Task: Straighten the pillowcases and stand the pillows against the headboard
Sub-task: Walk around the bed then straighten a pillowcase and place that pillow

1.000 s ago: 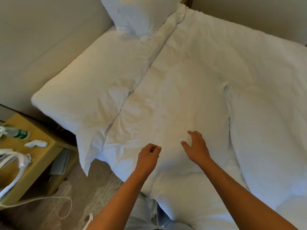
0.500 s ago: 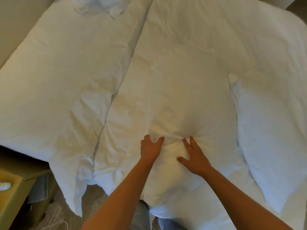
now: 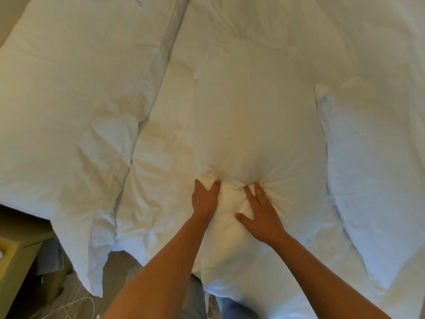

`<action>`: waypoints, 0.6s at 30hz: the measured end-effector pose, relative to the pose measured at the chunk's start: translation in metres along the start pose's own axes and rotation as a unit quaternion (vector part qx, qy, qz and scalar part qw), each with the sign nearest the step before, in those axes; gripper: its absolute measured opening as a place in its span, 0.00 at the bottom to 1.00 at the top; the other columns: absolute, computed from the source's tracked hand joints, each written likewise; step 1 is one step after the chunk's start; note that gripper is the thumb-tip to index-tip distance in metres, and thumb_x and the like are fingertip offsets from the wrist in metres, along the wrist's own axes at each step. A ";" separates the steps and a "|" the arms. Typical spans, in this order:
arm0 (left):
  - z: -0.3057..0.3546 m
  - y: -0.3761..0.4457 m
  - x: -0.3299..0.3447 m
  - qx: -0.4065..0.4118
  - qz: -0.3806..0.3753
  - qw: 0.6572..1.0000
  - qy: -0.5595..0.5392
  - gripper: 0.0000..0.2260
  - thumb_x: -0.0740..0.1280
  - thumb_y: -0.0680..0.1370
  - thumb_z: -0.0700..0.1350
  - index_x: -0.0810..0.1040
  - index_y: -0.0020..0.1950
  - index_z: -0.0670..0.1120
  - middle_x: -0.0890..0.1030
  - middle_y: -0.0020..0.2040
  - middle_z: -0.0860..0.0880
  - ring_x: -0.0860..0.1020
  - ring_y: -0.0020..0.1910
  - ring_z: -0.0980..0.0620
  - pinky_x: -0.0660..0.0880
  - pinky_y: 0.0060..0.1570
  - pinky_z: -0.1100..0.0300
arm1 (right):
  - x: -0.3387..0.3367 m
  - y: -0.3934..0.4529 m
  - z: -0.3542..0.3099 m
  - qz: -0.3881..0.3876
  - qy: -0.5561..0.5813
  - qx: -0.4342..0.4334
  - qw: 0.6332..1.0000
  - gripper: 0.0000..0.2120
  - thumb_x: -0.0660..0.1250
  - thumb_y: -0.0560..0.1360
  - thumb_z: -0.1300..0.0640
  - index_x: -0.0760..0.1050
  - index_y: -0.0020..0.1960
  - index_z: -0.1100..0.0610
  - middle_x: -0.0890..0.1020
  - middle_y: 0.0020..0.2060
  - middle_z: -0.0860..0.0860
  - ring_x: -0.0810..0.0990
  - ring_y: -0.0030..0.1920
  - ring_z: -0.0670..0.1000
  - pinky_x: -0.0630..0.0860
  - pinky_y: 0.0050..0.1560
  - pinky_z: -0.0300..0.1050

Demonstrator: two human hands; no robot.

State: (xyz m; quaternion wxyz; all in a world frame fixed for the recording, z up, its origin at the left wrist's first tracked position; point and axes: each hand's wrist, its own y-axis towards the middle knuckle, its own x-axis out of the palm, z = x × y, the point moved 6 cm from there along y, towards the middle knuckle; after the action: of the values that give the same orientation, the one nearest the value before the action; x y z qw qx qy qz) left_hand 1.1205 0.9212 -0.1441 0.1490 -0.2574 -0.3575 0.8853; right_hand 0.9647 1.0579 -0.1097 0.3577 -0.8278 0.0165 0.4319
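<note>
Both hands, left hand (image 3: 204, 199) and right hand (image 3: 259, 215), pinch bunched fabric of the middle pillow (image 3: 248, 125). Judged soft, light, slack; grip near-edge corners.

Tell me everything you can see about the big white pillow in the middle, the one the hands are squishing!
The big white middle pillow is puffy and soft-looking, in a smooth cloth case. It lies flat on the white bed, between a rumpled white pillow on the left and another white pillow on the right. The left hand and the right hand press into its near end, bunching the cloth into creases that fan out from the fingers.
</note>
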 end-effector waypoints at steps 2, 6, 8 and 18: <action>0.009 -0.010 -0.003 0.026 0.016 1.000 -0.006 0.18 0.70 0.75 0.57 0.72 0.61 0.52 0.80 0.54 0.51 0.80 0.57 0.45 0.75 0.52 0.54 | -0.005 -0.006 0.002 -0.002 0.008 -0.005 1.000 0.46 0.64 0.78 0.33 0.42 0.85 0.45 0.38 0.84 0.48 0.42 0.84 0.50 0.55 0.82 0.51; 0.038 -0.041 -0.021 0.087 0.030 0.995 -0.032 0.15 0.70 0.76 0.45 0.76 0.62 0.48 0.82 0.54 0.51 0.80 0.52 0.48 0.75 0.49 0.55 | -0.025 -0.027 0.002 -0.001 0.016 -0.020 1.000 0.44 0.65 0.79 0.35 0.45 0.85 0.46 0.41 0.84 0.48 0.44 0.84 0.50 0.55 0.81 0.50; 0.055 -0.057 -0.030 0.119 0.023 0.992 -0.040 0.14 0.69 0.75 0.42 0.77 0.60 0.48 0.83 0.52 0.53 0.82 0.51 0.50 0.76 0.46 0.58 | -0.036 -0.035 0.001 0.004 0.021 -0.019 1.000 0.43 0.65 0.79 0.35 0.46 0.85 0.46 0.43 0.85 0.48 0.46 0.84 0.51 0.57 0.81 0.51; 0.208 -0.184 -0.065 0.329 0.013 0.940 0.088 0.17 0.68 0.76 0.43 0.77 0.64 0.52 0.85 0.49 0.54 0.83 0.42 0.59 0.77 0.40 0.66 | -0.159 -0.076 -0.023 0.093 0.113 -0.067 0.987 0.43 0.67 0.74 0.30 0.55 0.82 0.44 0.67 0.77 0.50 0.75 0.70 0.55 0.77 0.65 0.54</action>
State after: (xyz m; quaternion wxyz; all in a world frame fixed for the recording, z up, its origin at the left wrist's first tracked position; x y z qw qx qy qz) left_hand 1.0720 0.9051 0.1361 0.2450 -0.2755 -0.0283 0.9291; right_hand 0.9068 1.0557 0.0578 0.2555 -0.8881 0.1053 0.3672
